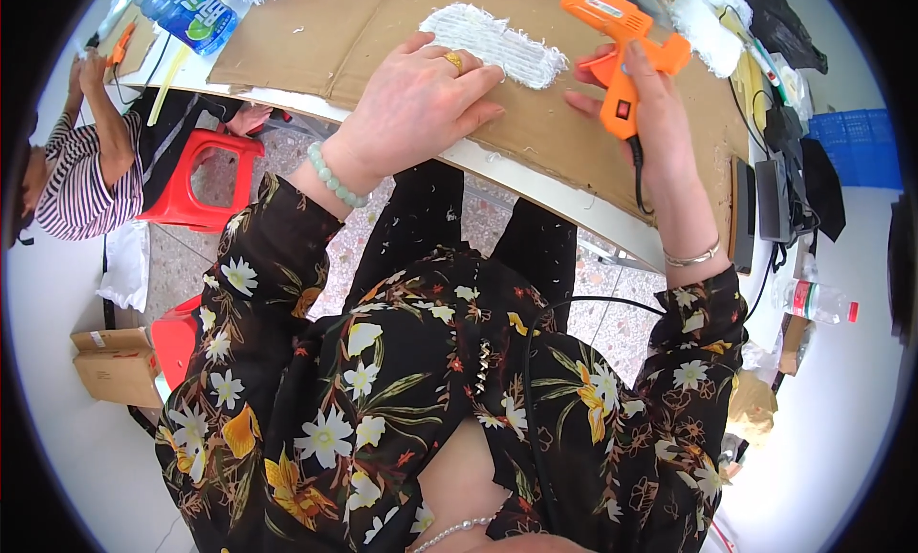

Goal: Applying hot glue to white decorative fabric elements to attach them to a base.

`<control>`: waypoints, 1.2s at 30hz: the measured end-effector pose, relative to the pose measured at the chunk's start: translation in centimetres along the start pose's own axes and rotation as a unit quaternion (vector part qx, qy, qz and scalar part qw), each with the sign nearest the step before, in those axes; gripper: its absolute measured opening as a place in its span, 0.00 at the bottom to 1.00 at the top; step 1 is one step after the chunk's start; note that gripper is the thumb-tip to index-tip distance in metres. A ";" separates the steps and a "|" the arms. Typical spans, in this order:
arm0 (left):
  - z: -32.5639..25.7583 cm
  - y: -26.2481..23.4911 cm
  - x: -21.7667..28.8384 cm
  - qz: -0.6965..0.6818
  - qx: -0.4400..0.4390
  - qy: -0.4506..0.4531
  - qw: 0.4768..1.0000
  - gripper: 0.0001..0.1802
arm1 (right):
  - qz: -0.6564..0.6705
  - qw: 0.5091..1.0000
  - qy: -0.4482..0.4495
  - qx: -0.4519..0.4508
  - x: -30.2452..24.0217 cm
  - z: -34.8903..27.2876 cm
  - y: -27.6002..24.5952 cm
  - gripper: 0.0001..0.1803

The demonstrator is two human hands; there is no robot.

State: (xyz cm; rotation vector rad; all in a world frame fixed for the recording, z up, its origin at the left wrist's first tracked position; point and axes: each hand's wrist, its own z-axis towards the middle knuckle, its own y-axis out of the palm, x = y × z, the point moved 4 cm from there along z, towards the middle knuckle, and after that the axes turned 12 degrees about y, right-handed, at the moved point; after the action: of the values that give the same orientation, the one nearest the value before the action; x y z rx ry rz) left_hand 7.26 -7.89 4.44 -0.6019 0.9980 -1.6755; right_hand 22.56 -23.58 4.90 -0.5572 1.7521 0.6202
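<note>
My right hand is wrapped round the handle of an orange hot glue gun, whose nozzle points to the far left. Its black cord hangs down from the handle. A white, frayed-edge fabric piece lies flat on the brown cardboard covering the table. At its near left edge rests my left hand, palm down. The fingers there are partly bent, with index finger and thumb apart and nothing visible between them. Whether some fingertips press on the fabric is hard to make out.
More white fluffy pieces lie at the far right. A bottle with a blue label is at the far left. Beyond the table's left side, another person in a striped top works near a red stool. Cables and a blue basket are at right.
</note>
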 end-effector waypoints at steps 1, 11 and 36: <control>0.1 -0.1 0.0 0.001 -0.012 -0.004 1.000 0.17 | -0.010 1.000 0.009 -0.014 0.1 -0.2 0.4 0.21; 0.5 -0.2 0.3 0.013 0.021 0.018 1.000 0.14 | -0.025 0.998 -0.027 -0.058 0.2 1.6 1.9 0.22; 1.1 -0.2 0.9 0.025 -0.105 0.092 0.990 0.33 | 0.085 0.994 -0.037 0.060 0.3 4.5 -0.7 0.19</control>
State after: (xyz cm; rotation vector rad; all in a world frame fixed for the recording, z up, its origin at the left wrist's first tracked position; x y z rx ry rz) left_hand 7.75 -9.10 5.09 -0.5597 1.3247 -1.6145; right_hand 26.16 -21.20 3.49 -0.3011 1.7654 0.6407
